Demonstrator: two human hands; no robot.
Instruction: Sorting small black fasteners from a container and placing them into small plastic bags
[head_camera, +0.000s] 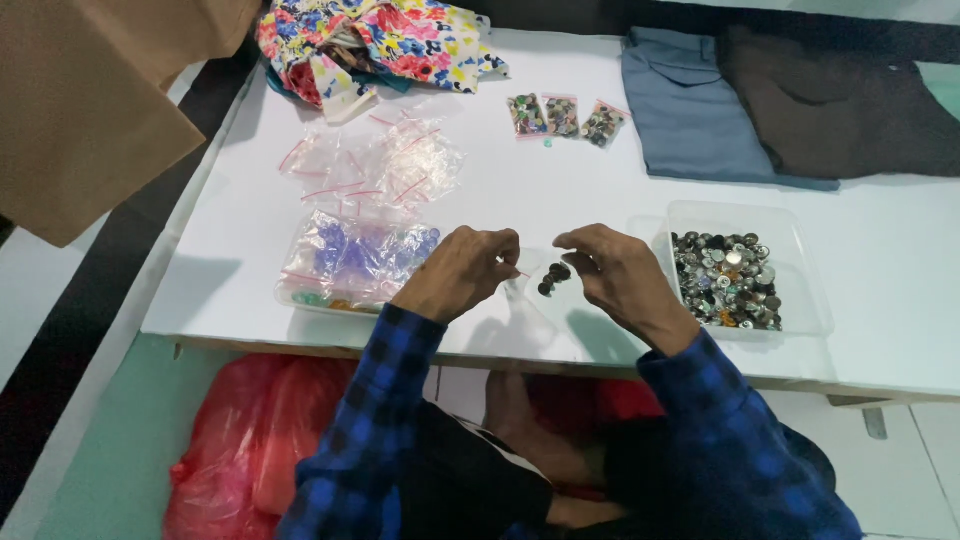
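My left hand (458, 272) and my right hand (612, 272) together pinch the top of a small clear zip bag (548, 284) with a few dark buttons in it, held just above the white table (560, 190). To the right of my right hand stands a clear plastic tray (800, 262) full of mixed metal and dark buttons (727, 279). Left of my left hand is a clear container (350, 262) with filled small bags, blue buttons showing inside.
A heap of empty small zip bags (375, 165) lies behind the container. Three filled button bags (563, 118) lie at the back centre. Flowered cloth (375, 45), blue fabric (685, 110) and brown fabric (835, 95) lie along the far edge. A red plastic bag (245, 445) sits on the floor.
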